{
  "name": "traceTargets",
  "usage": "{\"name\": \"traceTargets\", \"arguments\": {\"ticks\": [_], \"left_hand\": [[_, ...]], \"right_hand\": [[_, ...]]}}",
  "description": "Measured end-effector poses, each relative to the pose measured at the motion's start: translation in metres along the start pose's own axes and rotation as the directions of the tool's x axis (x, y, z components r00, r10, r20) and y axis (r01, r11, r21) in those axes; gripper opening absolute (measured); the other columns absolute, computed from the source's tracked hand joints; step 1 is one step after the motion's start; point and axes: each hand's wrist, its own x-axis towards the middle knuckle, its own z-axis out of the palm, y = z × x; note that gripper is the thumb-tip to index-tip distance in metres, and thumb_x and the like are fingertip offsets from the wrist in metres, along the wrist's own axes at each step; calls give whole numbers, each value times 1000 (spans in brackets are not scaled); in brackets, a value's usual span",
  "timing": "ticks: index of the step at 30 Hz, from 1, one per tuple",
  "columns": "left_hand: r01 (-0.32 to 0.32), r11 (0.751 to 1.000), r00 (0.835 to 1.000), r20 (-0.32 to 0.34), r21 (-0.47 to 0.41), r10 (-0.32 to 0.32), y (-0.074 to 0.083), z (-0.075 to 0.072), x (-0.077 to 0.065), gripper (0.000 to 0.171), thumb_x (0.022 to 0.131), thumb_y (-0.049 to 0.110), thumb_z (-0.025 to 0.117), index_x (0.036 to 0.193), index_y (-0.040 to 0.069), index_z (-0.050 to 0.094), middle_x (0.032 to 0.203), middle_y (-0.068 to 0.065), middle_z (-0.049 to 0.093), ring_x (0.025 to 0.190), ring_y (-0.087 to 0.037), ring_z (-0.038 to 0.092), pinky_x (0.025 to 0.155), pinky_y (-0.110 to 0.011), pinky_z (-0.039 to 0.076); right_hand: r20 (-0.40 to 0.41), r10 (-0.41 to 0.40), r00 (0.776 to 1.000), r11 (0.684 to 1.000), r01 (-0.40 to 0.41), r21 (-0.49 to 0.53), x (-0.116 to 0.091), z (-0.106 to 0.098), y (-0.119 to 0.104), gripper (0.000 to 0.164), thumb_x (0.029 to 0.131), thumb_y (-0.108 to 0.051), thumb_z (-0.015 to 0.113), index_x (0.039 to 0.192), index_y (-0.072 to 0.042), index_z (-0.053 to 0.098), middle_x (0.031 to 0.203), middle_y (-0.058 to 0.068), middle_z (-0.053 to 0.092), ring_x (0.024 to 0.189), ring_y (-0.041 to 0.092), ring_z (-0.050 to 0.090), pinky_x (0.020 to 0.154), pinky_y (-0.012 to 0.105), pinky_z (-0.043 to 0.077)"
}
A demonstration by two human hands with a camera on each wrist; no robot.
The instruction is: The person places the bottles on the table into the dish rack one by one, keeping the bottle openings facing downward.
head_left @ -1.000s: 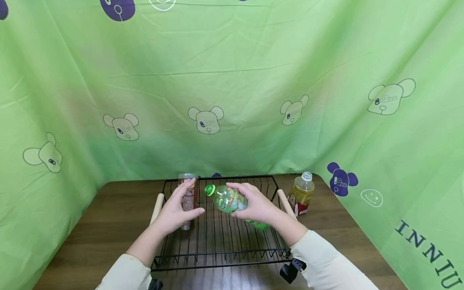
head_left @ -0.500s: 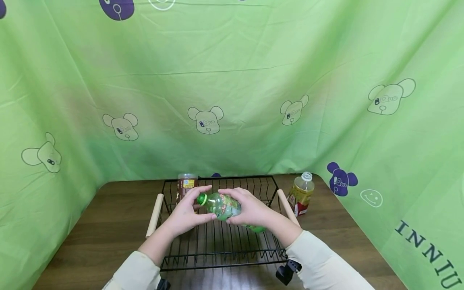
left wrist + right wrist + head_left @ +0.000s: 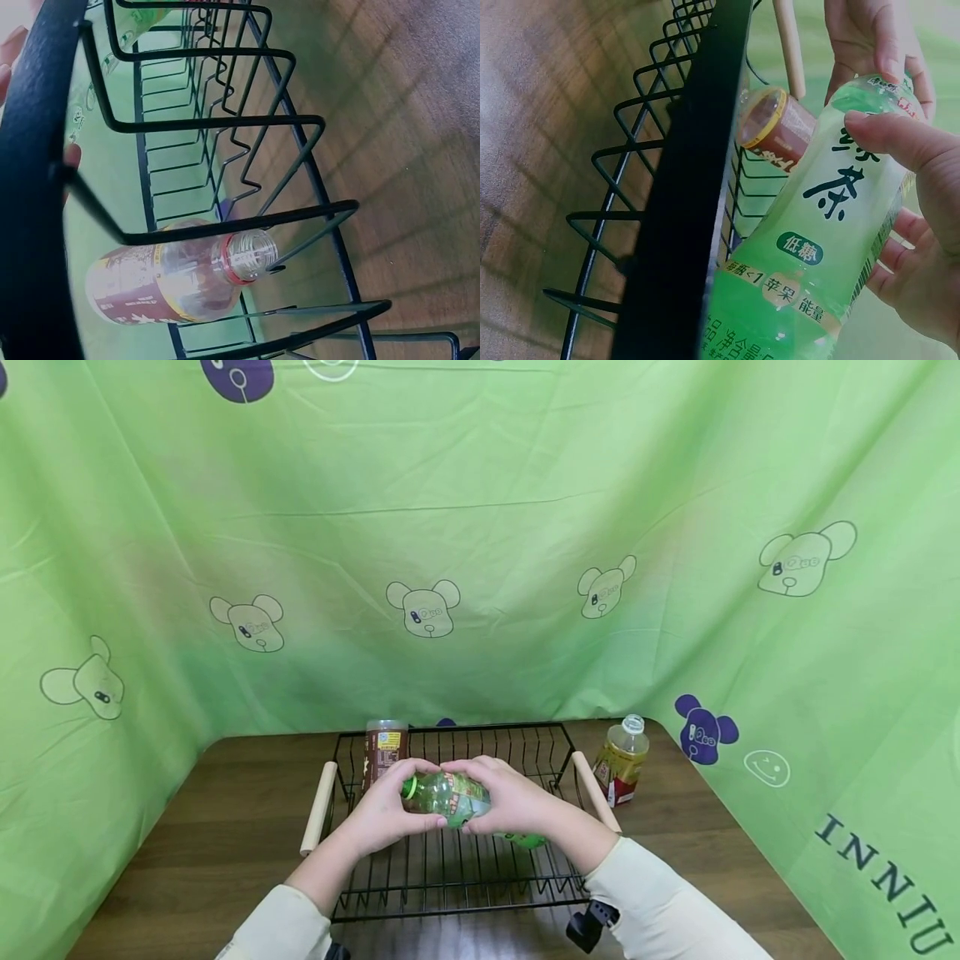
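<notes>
Over the wire rack (image 3: pixel 682 187), right-hand fingers (image 3: pixel 480 766) grip the green bottle (image 3: pixel 810 225), left-hand fingers (image 3: pixel 420 766) curl round its neck; likely two-handed hold, next move calls for steadiness.

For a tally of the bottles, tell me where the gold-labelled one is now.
In the head view, the gold-labelled bottle stands on the table at the right, outside the black rack, beside its right wooden handle.

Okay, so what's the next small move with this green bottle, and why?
Probably twist the green cap with the left hand while the right hand steadies the green bottle: both hands grip it, the left at the capped end, and the brown bottle in the rack sits mouth-down, uncapped.
</notes>
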Motion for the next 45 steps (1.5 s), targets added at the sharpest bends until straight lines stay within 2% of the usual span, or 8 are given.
{"name": "traceTargets", "arguments": {"ticks": [7,13,20,25,28,35,40,45], "left_hand": [[8,1000,1000,-6,2,-8,-1,1,-1,58,74,23,85,124,12,57,121,-10,58,104,-21,59,84,-29,52],[16,1000,999,-51,13,-16,-3,3,-3,56,73,24,86,120,13,59,119,-10,59,101,-21,60,84,-31,51],[69,996,991,-113,-56,-75,-11,3,-8,54,74,21,86,121,14,59,124,-8,60,105,-21,59,87,-35,51],[111,989,976,-178,-93,-126,-17,-1,-12,54,75,20,85,122,15,59,126,-7,60,115,-25,55,91,-39,47],[146,984,965,-206,-102,-164,-19,-4,-15,55,75,19,85,123,16,58,126,-9,58,115,-28,55,89,-38,48],[187,960,939,-251,-209,-237,-23,-8,-19,57,77,15,83,127,15,55,130,-14,51,107,-30,57,68,-28,55],[179,942,918,-296,-285,-264,-23,-10,-21,57,81,14,79,130,11,51,134,-16,44,110,-30,57,74,-25,54],[176,923,891,-344,-343,-298,-19,-11,-22,60,83,13,77,134,9,46,140,-17,39,117,-34,52,82,-29,53]], "right_hand": [[8,0,1000,1000,0,-7,-1,1,-1,84,73,-18,84,147,-22,44,131,7,55,117,25,50,90,46,49],[-11,14,1000,1000,-14,-2,-2,1,-2,86,74,-20,85,148,-24,42,136,7,53,121,26,49,92,48,47],[-91,70,993,997,-66,48,-6,-1,4,86,75,-23,84,149,-28,40,142,8,49,128,30,47,100,53,45],[-165,127,978,991,-117,68,-13,-4,7,82,78,-30,81,149,-28,40,147,9,45,131,33,46,102,60,43],[-202,146,968,988,-132,81,-17,-5,9,80,81,-31,79,149,-26,39,150,11,42,135,36,42,104,62,40],[-311,195,930,976,-152,157,-23,-2,19,77,82,-26,79,148,-18,41,142,14,48,126,33,49,102,54,44],[-373,274,886,943,-171,287,-24,1,24,68,84,-20,76,144,-13,45,137,17,50,122,33,51,103,52,44],[-400,361,842,896,-194,399,-25,5,25,65,86,-16,73,144,-10,43,136,19,51,121,36,52,102,52,44]]}}
